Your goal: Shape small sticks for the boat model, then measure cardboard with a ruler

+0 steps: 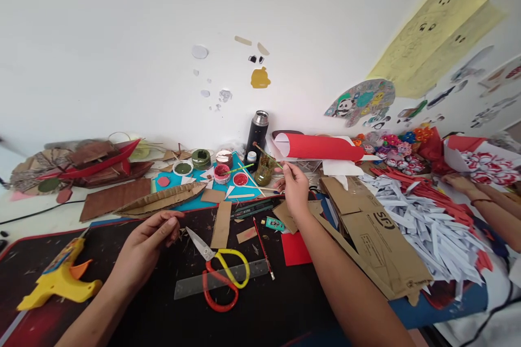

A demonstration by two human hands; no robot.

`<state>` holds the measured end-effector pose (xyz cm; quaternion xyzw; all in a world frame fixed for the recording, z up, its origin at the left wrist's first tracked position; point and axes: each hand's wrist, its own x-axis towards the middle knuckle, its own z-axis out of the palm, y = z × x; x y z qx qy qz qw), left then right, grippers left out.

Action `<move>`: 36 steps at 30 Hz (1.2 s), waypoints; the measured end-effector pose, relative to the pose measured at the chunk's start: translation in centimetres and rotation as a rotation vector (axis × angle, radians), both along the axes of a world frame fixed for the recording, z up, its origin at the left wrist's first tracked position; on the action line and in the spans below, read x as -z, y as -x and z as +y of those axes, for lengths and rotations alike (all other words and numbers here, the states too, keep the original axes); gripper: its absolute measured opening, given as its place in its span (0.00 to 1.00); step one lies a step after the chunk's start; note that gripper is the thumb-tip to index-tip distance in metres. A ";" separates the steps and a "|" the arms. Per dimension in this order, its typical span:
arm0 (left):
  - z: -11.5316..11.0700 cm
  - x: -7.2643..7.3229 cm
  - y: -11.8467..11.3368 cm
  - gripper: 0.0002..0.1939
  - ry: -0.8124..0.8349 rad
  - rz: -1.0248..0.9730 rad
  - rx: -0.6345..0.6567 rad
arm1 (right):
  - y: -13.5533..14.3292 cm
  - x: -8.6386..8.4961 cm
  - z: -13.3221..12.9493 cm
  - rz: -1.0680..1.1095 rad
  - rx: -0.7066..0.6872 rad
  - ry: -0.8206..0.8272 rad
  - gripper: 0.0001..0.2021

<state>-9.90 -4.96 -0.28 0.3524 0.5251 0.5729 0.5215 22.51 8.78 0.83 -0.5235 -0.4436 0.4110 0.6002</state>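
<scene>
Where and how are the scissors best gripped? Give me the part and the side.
Take the scissors by the handles, from the wearer's side and above, best with fingers through the yellow loop and red loop. They lie flat with the loops toward the wearer and the blades pointing away to the left, and the handles cross the clear ruler.

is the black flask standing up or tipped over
Upright: the black flask stands in front of the white wall, its silver top uppermost.
</scene>
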 end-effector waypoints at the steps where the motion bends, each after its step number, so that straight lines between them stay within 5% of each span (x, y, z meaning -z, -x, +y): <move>1: 0.0 0.0 0.0 0.23 -0.002 0.002 -0.001 | 0.0 0.1 0.0 -0.006 -0.004 0.003 0.26; 25: 0.0 -0.6 -0.3 0.24 -0.097 -0.005 -0.034 | -2.3 1.0 -2.4 0.015 0.036 0.067 0.39; 36: 0.0 -0.6 0.0 0.20 -0.167 -0.062 -0.060 | -2.9 0.2 -7.8 0.119 0.058 0.081 0.32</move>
